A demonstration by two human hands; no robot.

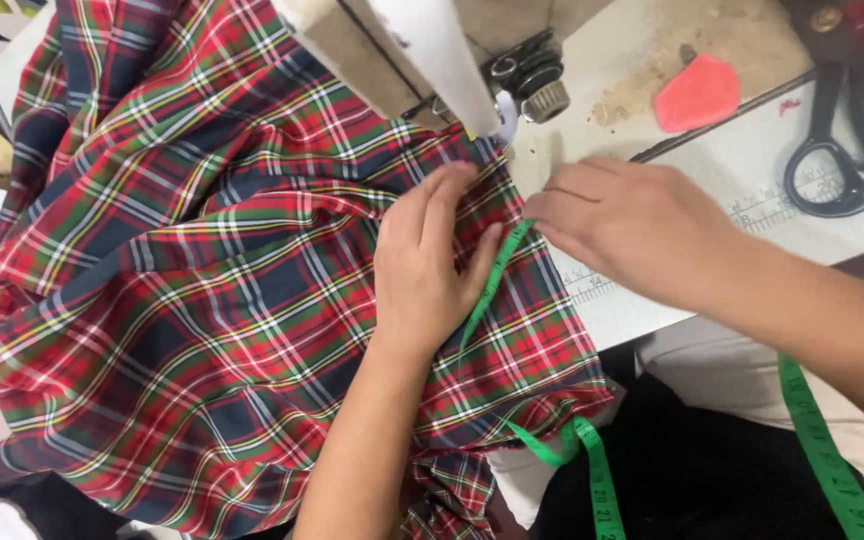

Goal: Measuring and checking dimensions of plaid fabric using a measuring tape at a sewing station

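A red, green and navy plaid fabric [202, 270] is spread over the sewing table under the arm of a cream sewing machine [402, 50]. My left hand [427, 265] lies flat on the fabric just below the needle area, fingers pressing the cloth. My right hand [622, 225] rests at the fabric's right edge, fingertips pinching the edge together with a green measuring tape [492, 290]. The tape runs down across the cloth, loops near my lap and continues at the lower right.
On the white table surface [652, 60] at the upper right lie a pink piece of tailor's chalk [697, 92] and black scissors [842, 150]. A printed ruler scale runs along the table edge. The machine's tension dial [542, 80] sits beside the needle.
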